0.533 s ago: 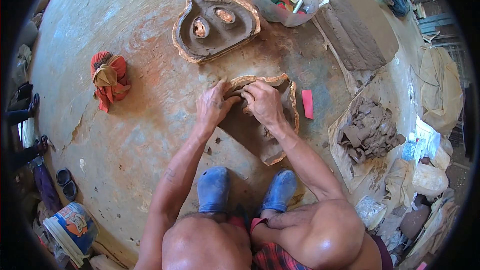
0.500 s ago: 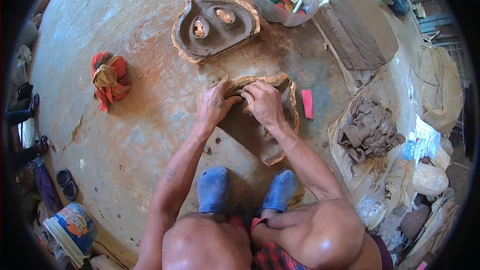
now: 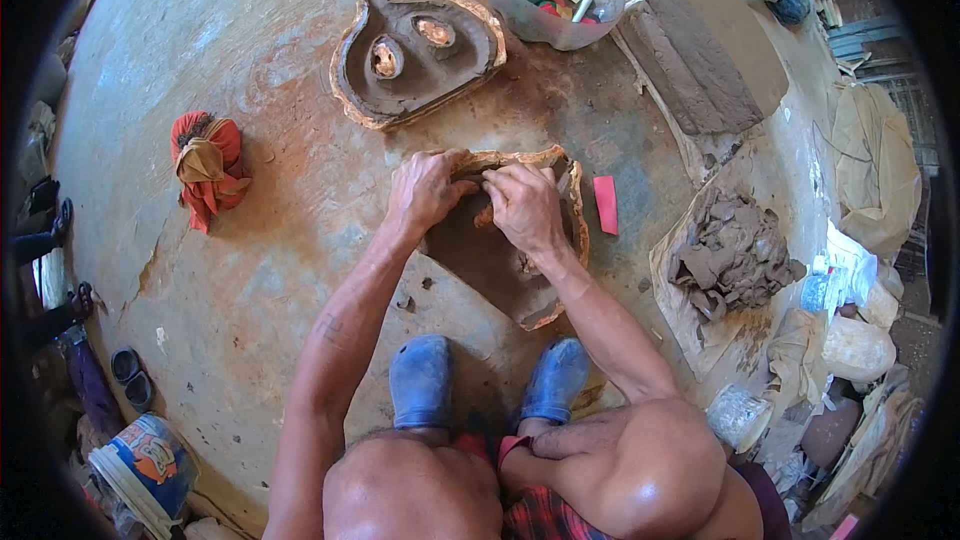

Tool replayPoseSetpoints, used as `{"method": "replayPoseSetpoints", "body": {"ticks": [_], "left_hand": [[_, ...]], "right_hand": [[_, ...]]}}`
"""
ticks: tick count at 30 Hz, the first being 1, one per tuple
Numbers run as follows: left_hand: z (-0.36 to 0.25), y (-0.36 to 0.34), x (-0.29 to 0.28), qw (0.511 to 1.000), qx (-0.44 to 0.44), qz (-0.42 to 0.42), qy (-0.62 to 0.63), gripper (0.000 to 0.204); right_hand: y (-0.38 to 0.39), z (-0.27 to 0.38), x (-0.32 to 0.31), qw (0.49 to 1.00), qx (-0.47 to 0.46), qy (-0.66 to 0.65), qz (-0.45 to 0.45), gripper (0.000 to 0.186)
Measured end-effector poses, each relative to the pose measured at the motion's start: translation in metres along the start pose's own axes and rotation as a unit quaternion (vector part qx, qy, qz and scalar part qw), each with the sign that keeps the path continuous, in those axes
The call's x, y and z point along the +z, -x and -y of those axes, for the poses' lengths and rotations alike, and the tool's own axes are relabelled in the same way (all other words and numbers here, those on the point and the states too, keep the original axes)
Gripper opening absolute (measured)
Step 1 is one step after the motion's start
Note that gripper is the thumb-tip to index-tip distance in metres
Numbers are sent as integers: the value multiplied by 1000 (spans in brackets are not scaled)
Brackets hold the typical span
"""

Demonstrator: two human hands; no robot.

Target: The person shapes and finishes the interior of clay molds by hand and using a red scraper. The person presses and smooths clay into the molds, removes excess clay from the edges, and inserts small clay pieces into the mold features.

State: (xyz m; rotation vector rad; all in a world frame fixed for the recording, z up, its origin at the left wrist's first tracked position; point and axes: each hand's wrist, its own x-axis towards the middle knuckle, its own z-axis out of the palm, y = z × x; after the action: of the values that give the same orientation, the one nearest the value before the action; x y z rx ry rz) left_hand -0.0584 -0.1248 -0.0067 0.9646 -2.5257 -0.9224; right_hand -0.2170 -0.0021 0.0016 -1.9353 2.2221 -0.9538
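Observation:
Between my feet and a similar mould (image 3: 415, 78) farther off lies a mould lined with dark wet clay (image 3: 475, 265), its rough rim orange-brown. My left hand (image 3: 425, 190) grips the far left part of its rim, fingers over the edge and thumb inside. Close beside it, my right hand (image 3: 524, 208) has its bent fingers pressed on the clay along the inside of the far wall. Fingertips of both hands are partly hidden. Right of the mould, a pink flat strip (image 3: 606, 205) lies on the floor.
A translucent tub (image 3: 545, 28) with small tools stands at the back. To the right are a grey-brown clay block (image 3: 690, 65) and a heap of clay scraps (image 3: 735, 255) on a sheet. A red cloth bundle (image 3: 210, 172) sits left. My blue clogs (image 3: 421, 380) are close in front.
The whole view has shifted slightly, with floor objects appearing a little farther left. Both hands stay at the mould's far wall; my left fingers have moved slightly along the rim.

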Motion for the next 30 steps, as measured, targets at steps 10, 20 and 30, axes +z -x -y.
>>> {"method": "replayPoseSetpoints", "body": {"ticks": [10,20,30], "left_hand": [[-5,-24,-6,997,-10,75,-31,55],[-6,-38,1,997,23,72,4,55],[-20,-47,6,989,-21,118,-81,52]], "right_hand": [[56,-46,-74,980,176,0,-87,22],[128,-81,-55,909,399,-94,-83,41],[129,-81,-40,928,359,-46,-83,53]]}}
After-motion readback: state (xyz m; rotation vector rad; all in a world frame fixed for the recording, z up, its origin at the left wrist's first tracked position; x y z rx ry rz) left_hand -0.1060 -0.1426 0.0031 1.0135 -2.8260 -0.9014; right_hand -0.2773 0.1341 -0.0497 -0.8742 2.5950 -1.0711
